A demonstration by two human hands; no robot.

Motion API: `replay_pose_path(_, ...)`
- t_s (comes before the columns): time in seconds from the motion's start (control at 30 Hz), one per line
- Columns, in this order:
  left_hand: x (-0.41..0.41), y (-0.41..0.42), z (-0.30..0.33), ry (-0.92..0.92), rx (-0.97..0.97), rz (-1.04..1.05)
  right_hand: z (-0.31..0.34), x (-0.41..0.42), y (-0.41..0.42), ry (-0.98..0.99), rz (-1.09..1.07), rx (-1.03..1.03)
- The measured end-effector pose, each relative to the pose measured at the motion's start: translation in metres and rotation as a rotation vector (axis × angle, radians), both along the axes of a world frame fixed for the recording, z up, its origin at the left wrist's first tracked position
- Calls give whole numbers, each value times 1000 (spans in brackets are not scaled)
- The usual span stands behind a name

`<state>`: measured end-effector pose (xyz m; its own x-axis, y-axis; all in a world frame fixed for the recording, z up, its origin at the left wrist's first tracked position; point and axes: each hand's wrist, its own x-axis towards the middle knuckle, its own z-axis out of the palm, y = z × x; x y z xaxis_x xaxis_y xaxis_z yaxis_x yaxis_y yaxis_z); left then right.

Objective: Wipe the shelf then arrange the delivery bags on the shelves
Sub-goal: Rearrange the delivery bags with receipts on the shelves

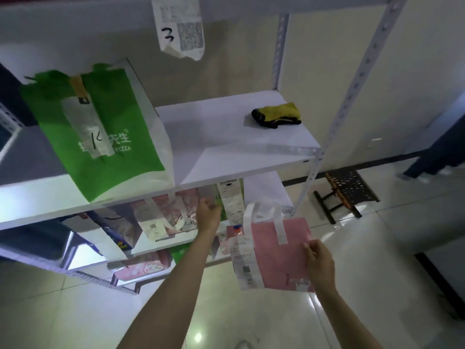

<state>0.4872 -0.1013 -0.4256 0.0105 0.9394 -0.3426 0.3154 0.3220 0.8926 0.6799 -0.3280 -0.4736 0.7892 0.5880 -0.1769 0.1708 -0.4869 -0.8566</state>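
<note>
Pink bag [281, 250] in right grip [318, 263]; left grip [207, 214] closed among shelved bags [161, 217].

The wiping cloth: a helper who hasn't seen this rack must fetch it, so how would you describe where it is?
Find the white metal rack and the shelf holding the tall green delivery bag. At that shelf's far right end, near the back, lies the cloth. It is the only crumpled yellow-and-black thing there, with no receipt attached.

Dark perforated stool [346, 191] on glossy tiled floor [377, 248], right of rack. Wall socket [375, 142] above black skirting. Someone's leg and shoe [427, 162] at far right edge.
</note>
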Motion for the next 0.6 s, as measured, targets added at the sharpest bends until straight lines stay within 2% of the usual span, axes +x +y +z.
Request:
replay_pose_path(0.2,31,40,-9,52,-12,15,-8,15,13,59,32,-21)
replay_pose_path(0.37,41,58,-18,-128,-199,91,-16,30,13,108,55,-19)
replay_pose_path(0.6,46,39,-29,-214,-78,118,-19,55,0,119,148,-22)
